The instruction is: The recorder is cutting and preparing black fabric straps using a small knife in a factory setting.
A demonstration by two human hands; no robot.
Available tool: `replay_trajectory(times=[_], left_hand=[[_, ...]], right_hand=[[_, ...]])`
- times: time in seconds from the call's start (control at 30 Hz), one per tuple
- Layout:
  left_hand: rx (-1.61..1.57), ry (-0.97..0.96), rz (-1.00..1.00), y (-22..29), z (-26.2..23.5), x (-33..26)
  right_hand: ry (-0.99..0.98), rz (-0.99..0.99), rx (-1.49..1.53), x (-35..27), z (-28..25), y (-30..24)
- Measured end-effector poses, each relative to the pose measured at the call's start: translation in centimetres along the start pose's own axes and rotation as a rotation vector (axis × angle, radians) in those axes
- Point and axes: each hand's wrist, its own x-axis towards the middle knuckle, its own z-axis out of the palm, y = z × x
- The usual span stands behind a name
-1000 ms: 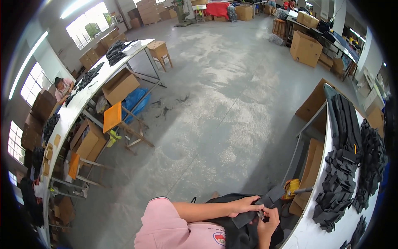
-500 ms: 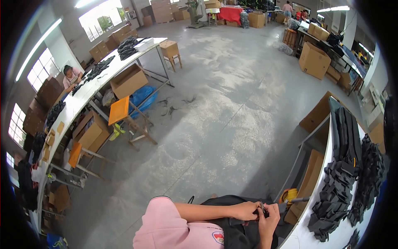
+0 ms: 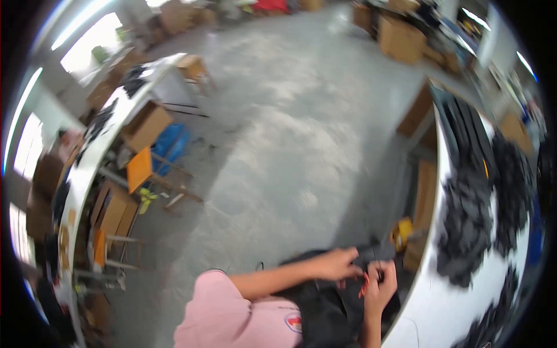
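My left hand [image 3: 337, 264] reaches across from the left with its fingers closed at the edge of a dark grey fabric piece [image 3: 377, 251]. Just right of it, my right hand [image 3: 380, 284] is bent in a pinch. A small orange-red object [image 3: 364, 286] shows at its fingers, too blurred to tell its kind. Both hands are above black cloth [image 3: 331, 313] over my lap.
To my right, a white table [image 3: 420, 316] bears heaps of dark grey fabric pieces [image 3: 464, 232] and long dark strips. A yellow object [image 3: 401, 233] sits beside it. At left stand a long white table [image 3: 87, 168], orange-topped stools [image 3: 139, 169] and cardboard boxes [image 3: 148, 124].
The view has swung and blurred. My hands have moved slightly apart; the dark grey piece now shows beyond them, and the orange-red object has come into sight at my right fingers.
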Motion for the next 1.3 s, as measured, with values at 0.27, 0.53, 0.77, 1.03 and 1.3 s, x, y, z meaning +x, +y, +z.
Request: replay_trajectory(times=[0.27,0.53,0.77,1.03,1.3], left_hand=[[0.015,-0.219,-0.029,-1.1,-2.2,3.0],[0.127,-0.311,-0.006,-1.6,-1.5,3.8],[0.174,-0.320,-0.038,-0.7,-1.2,3.9],[0.194,-0.278,-0.046,-0.4,-0.9,4.3],[0.261,-0.295,-0.031,-0.4,-0.7,4.7]], right_hand=[[0.081,0.028,-0.103,-0.7,-0.8,1.3],[0.053,0.064,-0.216,-3.6,-1.2,1.0],[0.057,0.080,-0.188,-3.3,-0.8,1.2],[0.135,0.077,-0.214,-3.7,-0.9,2.0],[0.069,0.112,-0.213,-3.4,-1.4,2.4]])
